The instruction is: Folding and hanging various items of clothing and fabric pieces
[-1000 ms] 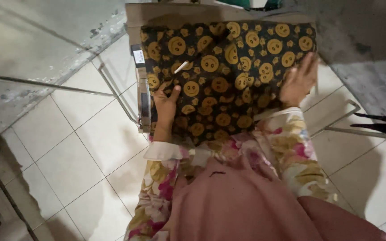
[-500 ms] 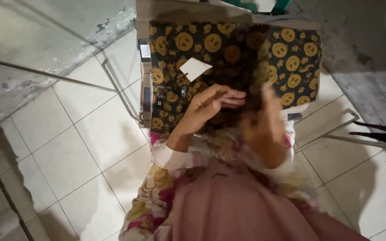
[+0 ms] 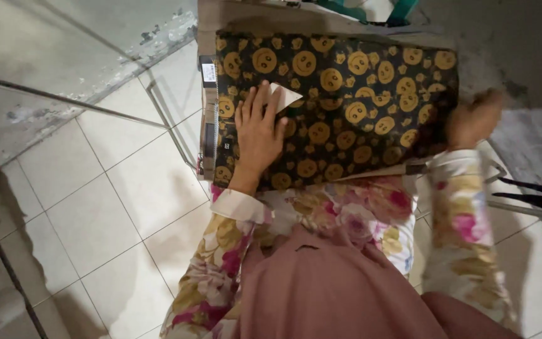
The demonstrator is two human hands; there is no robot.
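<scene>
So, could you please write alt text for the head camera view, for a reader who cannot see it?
A person's left hand lies flat on a black cloth printed with yellow smiley faces, touching a small white paper tag. The right hand, blurred, rests at the cloth's right edge, above a white tiled floor.

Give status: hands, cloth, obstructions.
Left hand flat on smiley cloth, fingers by white tag. Right hand at cloth's right edge, blurred, grip unclear. Nothing on the cloth but the tag.
</scene>
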